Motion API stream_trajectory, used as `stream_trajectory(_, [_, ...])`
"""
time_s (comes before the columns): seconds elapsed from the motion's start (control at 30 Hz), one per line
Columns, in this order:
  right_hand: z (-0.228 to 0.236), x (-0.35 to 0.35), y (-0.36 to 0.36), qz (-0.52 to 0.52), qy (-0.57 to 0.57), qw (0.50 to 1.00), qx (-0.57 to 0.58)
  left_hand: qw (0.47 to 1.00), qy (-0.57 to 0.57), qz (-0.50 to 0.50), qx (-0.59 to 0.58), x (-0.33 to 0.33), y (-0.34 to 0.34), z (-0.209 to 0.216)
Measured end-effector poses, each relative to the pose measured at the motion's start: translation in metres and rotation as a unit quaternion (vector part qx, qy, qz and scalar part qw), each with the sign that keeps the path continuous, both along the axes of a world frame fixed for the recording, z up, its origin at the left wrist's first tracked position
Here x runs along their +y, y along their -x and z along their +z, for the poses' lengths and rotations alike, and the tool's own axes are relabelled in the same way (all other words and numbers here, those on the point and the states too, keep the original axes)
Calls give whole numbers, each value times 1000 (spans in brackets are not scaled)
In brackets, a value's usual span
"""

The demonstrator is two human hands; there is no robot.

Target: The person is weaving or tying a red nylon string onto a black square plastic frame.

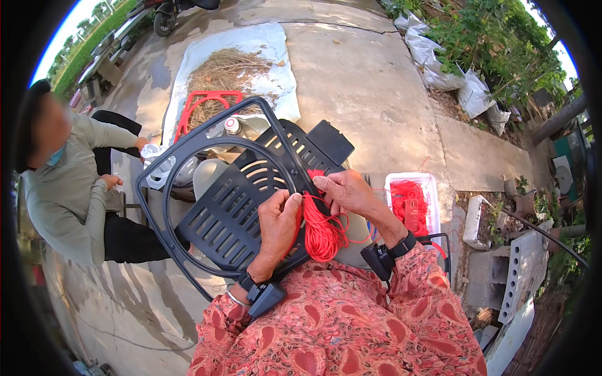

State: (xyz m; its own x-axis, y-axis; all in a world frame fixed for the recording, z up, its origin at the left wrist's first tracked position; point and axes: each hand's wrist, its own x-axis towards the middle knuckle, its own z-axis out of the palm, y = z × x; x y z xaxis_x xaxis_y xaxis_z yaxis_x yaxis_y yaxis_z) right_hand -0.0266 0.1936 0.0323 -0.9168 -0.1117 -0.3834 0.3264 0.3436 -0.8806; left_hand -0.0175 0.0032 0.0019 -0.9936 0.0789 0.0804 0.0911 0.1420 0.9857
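Observation:
A black tubular frame (170,216) with a curved inner ring lies tilted across my lap, reaching out to the left. My left hand (278,227) is closed around the frame near its right end, thumb on top. Beside it, my right hand (348,190) is closed with the fingertips pinching red cord against the frame's bar. A thick looped hank of red cord (324,239) hangs just below my right hand, and loose strands run off to the right. The fingers' undersides are hidden. Beneath the frame is a slotted black plastic chair (219,216).
At my right stands a white basket (433,188) holding more red cord (407,203). A person (69,188) sits at the left, near a red frame (188,113). Dried stalks (229,69) lie on a white sheet (282,59) ahead. Concrete blocks (489,276) stand at the right.

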Motion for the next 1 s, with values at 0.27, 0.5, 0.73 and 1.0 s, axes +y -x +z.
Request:
stream_trajectory(0.27, [-12,8,-17,15,268,958,-97,995,-53,-71,-50,-7,-18,38])
stream_trajectory(0.5, [3,11,-19,-195,310,923,117,995,2,-95,36,-12,-24,34])
stream_trajectory(0.73, [-6,107,-33,-293,612,726,118,965,-129,-145,-174,-16,-22,54])
stream_trajectory(1.0, [-81,253,-135,-321,725,596,126,927,-203,-153,-277,-27,-16,47])
